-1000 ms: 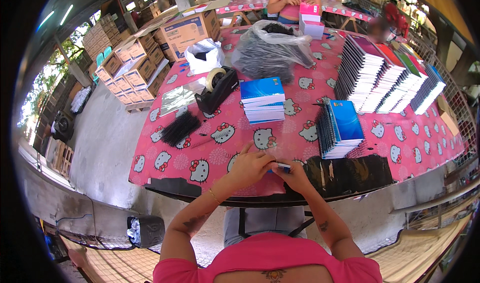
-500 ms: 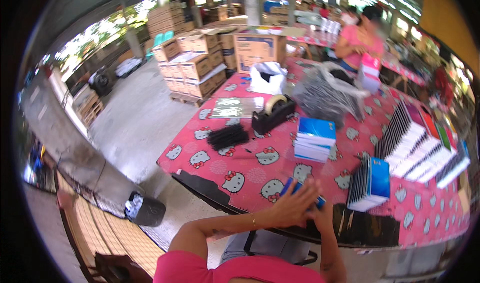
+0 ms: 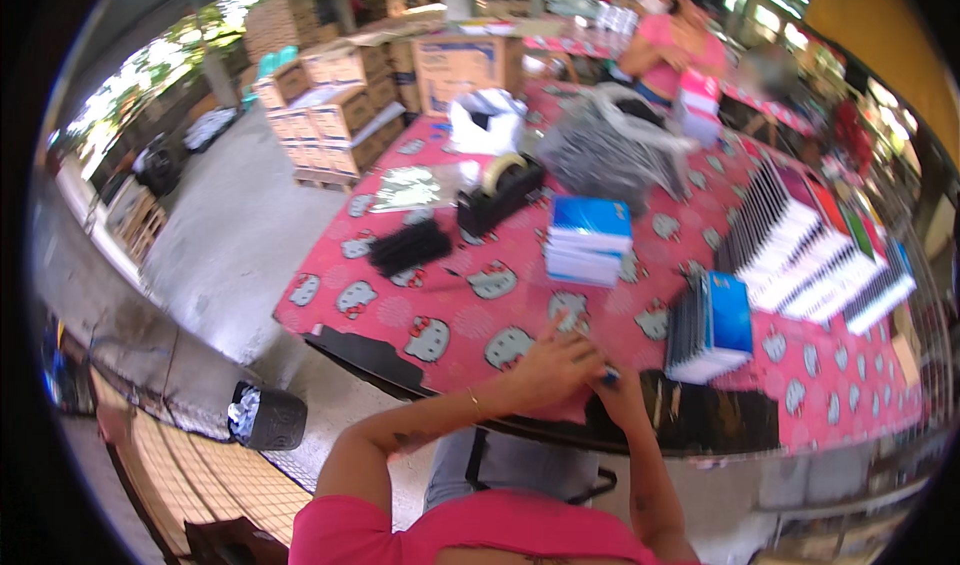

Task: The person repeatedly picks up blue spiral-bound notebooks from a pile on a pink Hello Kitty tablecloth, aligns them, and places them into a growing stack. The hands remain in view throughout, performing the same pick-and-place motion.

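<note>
At the table's near edge my left hand (image 3: 560, 367) and my right hand (image 3: 618, 393) are together, closed around a blue notebook (image 3: 610, 375). Only a dark blue bit of it shows between them; the rest is hidden, and the fingers are slightly blurred. Left fingers lie across towards the right hand. Beyond the hands stands a short stack of blue-covered notebooks (image 3: 588, 240). Another stack of blue notebooks with dark spiral bindings (image 3: 728, 320) is to the right of my hands.
A bundle of black spirals (image 3: 410, 248), a tape dispenser (image 3: 500, 197), clear plastic sleeves (image 3: 410, 189) and plastic bags (image 3: 610, 150) lie on the pink table (image 3: 460, 310). Rows of spiral notebooks (image 3: 800, 260) fill the right. A co-worker (image 3: 675, 50) stands across; cartons (image 3: 340, 115) are stacked behind.
My view has shifted, so the table sits further left and higher. My hands have closed in over the blue notebook, and far less of its cover shows now.
</note>
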`<state>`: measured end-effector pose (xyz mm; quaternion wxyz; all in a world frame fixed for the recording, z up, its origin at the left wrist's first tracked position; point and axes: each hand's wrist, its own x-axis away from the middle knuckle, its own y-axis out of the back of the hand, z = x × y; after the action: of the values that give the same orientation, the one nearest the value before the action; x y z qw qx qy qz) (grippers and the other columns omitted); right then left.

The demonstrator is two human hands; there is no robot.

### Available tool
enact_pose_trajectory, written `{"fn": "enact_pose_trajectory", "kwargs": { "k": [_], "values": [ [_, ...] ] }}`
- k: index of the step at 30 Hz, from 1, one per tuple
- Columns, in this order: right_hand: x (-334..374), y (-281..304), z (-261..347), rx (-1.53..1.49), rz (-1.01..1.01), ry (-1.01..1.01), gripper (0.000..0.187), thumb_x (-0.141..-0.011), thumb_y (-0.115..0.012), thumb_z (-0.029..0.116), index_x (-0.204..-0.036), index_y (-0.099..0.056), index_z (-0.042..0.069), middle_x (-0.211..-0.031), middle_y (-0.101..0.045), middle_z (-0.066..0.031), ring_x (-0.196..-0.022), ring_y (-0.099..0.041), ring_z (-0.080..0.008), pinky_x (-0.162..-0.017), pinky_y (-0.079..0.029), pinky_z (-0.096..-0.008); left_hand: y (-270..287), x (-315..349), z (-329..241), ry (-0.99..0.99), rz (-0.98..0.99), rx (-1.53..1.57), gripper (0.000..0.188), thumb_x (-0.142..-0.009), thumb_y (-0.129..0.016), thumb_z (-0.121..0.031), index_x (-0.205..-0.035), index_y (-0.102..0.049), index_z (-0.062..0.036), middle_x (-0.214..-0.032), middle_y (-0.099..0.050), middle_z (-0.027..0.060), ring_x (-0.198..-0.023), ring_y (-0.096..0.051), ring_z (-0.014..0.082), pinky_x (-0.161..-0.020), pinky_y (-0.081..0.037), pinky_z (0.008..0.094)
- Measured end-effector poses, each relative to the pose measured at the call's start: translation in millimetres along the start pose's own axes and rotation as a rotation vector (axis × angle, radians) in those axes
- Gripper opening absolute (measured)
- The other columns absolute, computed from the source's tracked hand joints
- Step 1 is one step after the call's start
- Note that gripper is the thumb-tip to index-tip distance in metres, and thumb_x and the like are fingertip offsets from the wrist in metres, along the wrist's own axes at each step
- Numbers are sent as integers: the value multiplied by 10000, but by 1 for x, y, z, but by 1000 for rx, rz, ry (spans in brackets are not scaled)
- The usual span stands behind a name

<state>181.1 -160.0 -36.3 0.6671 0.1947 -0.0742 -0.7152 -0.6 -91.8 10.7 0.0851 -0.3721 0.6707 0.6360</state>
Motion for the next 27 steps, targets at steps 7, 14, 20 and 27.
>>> {"fn": "enact_pose_trajectory", "kwargs": {
  "k": [7,14,20,27],
  "values": [
    [21,27,32,103,-211,68,372,-796,-782,35,-1153,-681,19,-1100,-671,-141,-950,-678,-236,-818,-545,-320,0,-6,-5,-9,-43,41,198,-898,-696,-252,-1043,-669,-120,-957,-674,18,-909,-650,194,-1141,-283,552],
    [22,30,36,-37,-207,34,301,-836,-732,-45,-1132,-693,-8,-1055,-676,-104,-938,-677,-156,-831,-558,-274,-2,-8,-3,5,46,34,168,-916,-677,-254,-1021,-665,-123,-929,-678,13,-918,-651,195,-1148,-248,581],
    [16,38,31,-41,-157,28,265,-865,-721,-30,-1129,-699,-17,-1023,-697,-88,-917,-670,-130,-812,-554,-261,2,-15,-3,12,73,25,156,-919,-668,-246,-1010,-651,-120,-933,-682,23,-951,-657,201,-1152,-223,609],
    [9,52,16,-172,-68,-53,128,-917,-698,37,-1032,-706,-19,-930,-696,-52,-829,-636,-77,-737,-522,-225,0,-16,-2,16,89,8,162,-911,-671,-243,-1012,-648,-118,-926,-676,31,-943,-654,220,-1151,-243,593]
  ]
}}
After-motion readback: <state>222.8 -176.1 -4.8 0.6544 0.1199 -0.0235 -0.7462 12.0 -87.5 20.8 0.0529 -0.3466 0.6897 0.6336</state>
